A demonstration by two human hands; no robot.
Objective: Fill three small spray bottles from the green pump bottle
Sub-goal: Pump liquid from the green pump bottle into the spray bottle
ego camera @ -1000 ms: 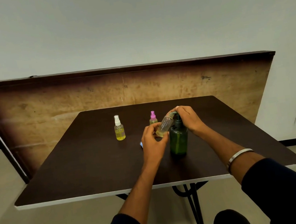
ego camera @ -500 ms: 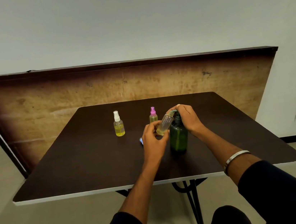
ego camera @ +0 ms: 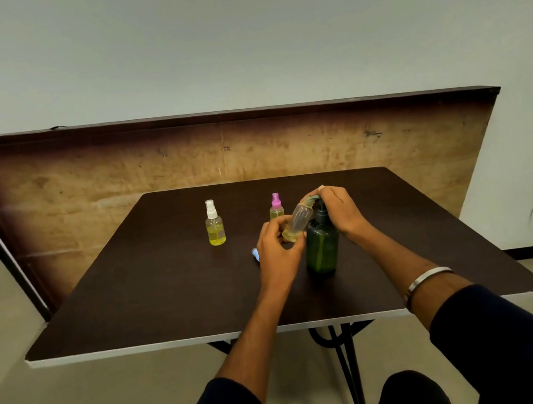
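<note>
The green pump bottle (ego camera: 321, 245) stands upright near the middle of the dark table (ego camera: 136, 303). My right hand (ego camera: 338, 207) rests on top of its pump head, fingers curled over the nozzle. My left hand (ego camera: 276, 248) holds a small clear spray bottle (ego camera: 298, 220) without a cap, tilted with its mouth up against the pump nozzle; a little yellow liquid sits at its bottom. A white-capped spray bottle (ego camera: 215, 224) with yellow liquid stands to the left. A pink-capped spray bottle (ego camera: 275, 205) stands behind my left hand, its lower part hidden.
A small light-blue cap (ego camera: 256, 254) lies on the table just left of my left hand. A wooden board (ego camera: 86, 184) leans upright behind the table's far edge. The table's near edge (ego camera: 175, 344) is white, with my knees below it.
Both hands and the bottles keep the same pose at the pump. The view has tilted slightly, so the table sits a little higher in the frame than a second ago.
</note>
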